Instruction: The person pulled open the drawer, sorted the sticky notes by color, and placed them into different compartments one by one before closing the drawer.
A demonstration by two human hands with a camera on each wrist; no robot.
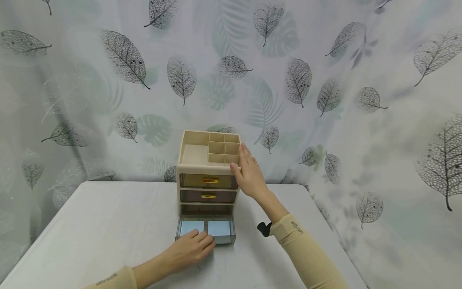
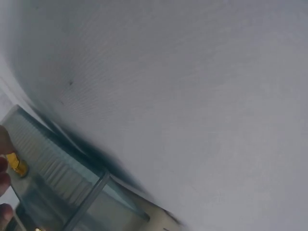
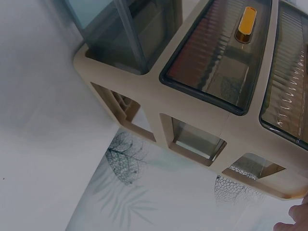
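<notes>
A cream desktop organizer [image 1: 210, 168] with three smoky see-through drawers and an open compartmented top stands on the table. Its bottom drawer [image 1: 224, 240] is pulled out, with two light-blue flat pieces [image 1: 219, 228] lying either side of its divider. My left hand [image 1: 190, 249] is at that drawer's front, thumb and fingers pinching its gold handle [image 2: 18, 166], which the left wrist view shows partly covered. Against the organizer's upper right side rests my right hand [image 1: 250, 172], its fingers fairly straight. Only its fingertips [image 3: 298, 214] enter the right wrist view.
The white-covered table [image 1: 119, 224] extends on both sides of the organizer. Behind it hangs a leaf-patterned cloth [image 1: 216, 92]. The upper drawer [image 1: 193, 181] and the middle drawer [image 1: 191, 196] are closed, each with a gold handle.
</notes>
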